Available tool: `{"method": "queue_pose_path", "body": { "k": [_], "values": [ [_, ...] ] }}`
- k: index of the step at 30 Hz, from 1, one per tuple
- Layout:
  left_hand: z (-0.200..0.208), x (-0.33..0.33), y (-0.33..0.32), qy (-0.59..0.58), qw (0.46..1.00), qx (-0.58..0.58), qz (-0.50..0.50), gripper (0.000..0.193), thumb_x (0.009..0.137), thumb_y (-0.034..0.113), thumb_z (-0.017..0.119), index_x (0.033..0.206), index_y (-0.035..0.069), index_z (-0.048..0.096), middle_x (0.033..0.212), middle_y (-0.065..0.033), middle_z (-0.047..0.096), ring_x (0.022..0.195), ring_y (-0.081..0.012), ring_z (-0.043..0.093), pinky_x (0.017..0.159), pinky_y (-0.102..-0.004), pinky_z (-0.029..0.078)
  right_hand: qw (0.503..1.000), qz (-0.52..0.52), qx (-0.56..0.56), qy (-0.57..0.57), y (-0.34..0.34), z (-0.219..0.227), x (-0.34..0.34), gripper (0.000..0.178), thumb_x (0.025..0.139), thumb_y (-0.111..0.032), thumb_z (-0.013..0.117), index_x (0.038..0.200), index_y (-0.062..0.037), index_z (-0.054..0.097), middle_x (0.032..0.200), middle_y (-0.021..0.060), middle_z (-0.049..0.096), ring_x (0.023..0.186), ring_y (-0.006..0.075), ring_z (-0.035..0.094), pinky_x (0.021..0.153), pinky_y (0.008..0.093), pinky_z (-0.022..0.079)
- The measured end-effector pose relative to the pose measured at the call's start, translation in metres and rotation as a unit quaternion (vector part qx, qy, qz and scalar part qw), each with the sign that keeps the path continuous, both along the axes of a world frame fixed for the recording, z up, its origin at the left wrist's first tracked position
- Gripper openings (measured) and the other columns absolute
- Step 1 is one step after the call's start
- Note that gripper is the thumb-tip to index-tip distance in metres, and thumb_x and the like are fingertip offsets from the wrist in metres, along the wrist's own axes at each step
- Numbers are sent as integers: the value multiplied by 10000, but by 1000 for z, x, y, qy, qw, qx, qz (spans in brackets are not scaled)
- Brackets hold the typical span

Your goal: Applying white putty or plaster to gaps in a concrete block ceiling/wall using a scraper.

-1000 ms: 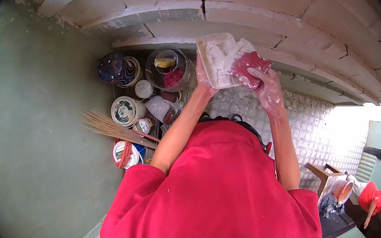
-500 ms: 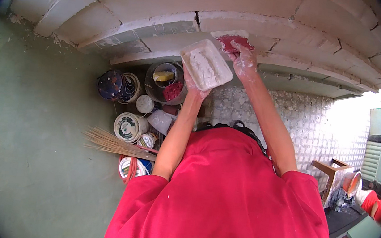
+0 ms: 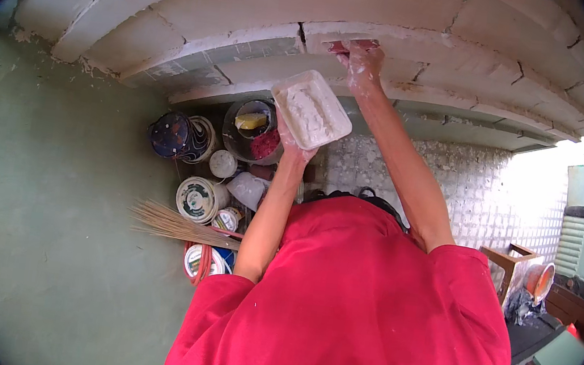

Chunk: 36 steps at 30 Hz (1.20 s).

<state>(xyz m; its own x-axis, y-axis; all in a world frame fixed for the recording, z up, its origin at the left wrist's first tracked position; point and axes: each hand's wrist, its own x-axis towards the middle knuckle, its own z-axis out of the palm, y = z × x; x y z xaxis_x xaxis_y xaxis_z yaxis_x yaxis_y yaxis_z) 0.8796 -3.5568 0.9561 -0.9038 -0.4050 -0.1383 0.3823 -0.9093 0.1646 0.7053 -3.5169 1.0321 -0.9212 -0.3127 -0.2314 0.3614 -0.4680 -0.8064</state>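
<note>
Left hand [image 3: 295, 146] cups white filler tray [image 3: 310, 109] from below, right hand [image 3: 360, 59] at 1 o'clock, fingers pinching red scraper [image 3: 349, 45] against ceiling moulding [image 3: 426, 42].

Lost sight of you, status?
Left hand holds white tray of paste. Right hand presses red tool on ceiling ledge. Nothing between.

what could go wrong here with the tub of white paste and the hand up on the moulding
1. The left hand holds the tub of white paste from below, tilted, so paste might slide out onto the cans and bucket underneath.
2. The right hand presses a reddish tool against the moulding overhead; paste may drip onto the arm or the red shirt.
</note>
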Motion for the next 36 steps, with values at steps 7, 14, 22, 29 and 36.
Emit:
{"method": "queue_pose_path", "body": {
  "k": [7, 14, 22, 29, 36],
  "values": [
    [-7, 0, 3, -27, 999, -2, 23, 577, 939, 529, 486, 1365, 140, 469, 1310, -89, 571, 1155, -311, 590, 940, -537, 519, 999, 15, 9, 33, 22, -8, 14, 216, 813, 9, 689, 1011, -45, 618, 924, 70, 671, 813, 206, 673, 706, 379, 581],
    [-9, 4, 9, -27, 999, -20, 9, 594, 936, 532, 480, 1391, 151, 450, 1337, -91, 554, 1184, -318, 574, 957, -545, 505, 997, -52, 2, -61, 53, -41, -5, 185, 822, 9, 670, 990, -54, 624, 899, 75, 688, 808, 195, 678, 674, 344, 565],
    [-2, 11, 24, -49, 998, -25, 14, 583, 941, 523, 474, 1385, 145, 459, 1326, -88, 562, 1187, -310, 572, 974, -531, 497, 999, -14, 25, -31, 21, 9, -23, 116, 848, -6, 652, 948, -33, 599, 887, 118, 678, 715, 220, 683, 586, 322, 554],
    [-2, 15, 39, -38, 999, -35, 16, 575, 939, 514, 484, 1379, 144, 464, 1326, -87, 563, 1187, -312, 572, 980, -536, 491, 990, -51, 41, 127, 49, -28, 13, 72, 837, -62, 629, 797, -2, 624, 720, 82, 646, 592, 175, 622, 540, 337, 497],
    [-6, 22, 43, -60, 998, 0, 27, 535, 946, 493, 481, 1355, 149, 489, 1314, -82, 573, 1175, -313, 578, 979, -545, 488, 884, -125, 370, 259, 134, -68, -15, 150, 838, -106, 609, 868, 37, 643, 778, 184, 670, 703, 321, 644, 669, 406, 487]
  ]
}}
